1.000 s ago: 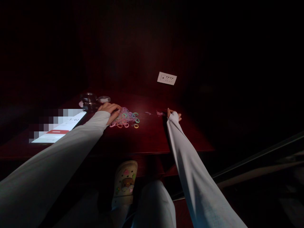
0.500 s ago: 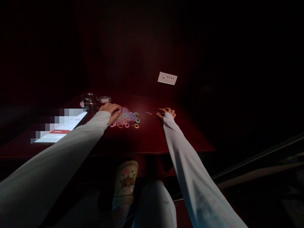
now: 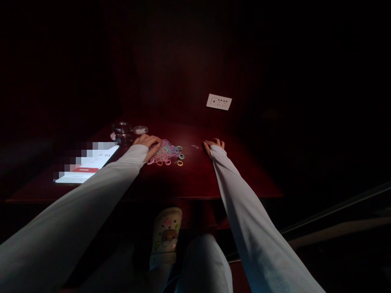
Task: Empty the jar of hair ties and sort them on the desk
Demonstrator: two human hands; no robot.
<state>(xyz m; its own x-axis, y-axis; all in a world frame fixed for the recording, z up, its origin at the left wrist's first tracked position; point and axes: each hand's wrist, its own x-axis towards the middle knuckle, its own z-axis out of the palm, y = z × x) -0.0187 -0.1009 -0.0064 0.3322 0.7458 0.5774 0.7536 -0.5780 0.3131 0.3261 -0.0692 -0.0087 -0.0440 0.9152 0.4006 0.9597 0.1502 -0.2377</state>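
A mixed pile of small pink, purple and pale thin pieces (image 3: 170,149) lies on the dark red table, too fine to name surely. Small hair ties in green (image 3: 181,156), pink and yellow (image 3: 180,163) lie along its near and right edges. My left hand (image 3: 148,144) rests against the pile's left side, thumb and fingers apart in a loose curve. Right of the pile, my right hand (image 3: 215,145) lies on the table with fingers apart. A thin purple piece (image 3: 195,146), like a paper clip, sits just left of its fingertips, separate from the pile.
A clear jar (image 3: 122,131) and a round clear lid (image 3: 140,130) with something white in it stand behind my left hand. A lit phone or tablet (image 3: 88,165) lies left of my forearm. A white wall socket (image 3: 219,101) is beyond the table (image 3: 183,183).
The whole view has shifted slightly, so everything appears a little further right. My right hand's fingers sit slightly differently on the table; my left hand stays by the pile.
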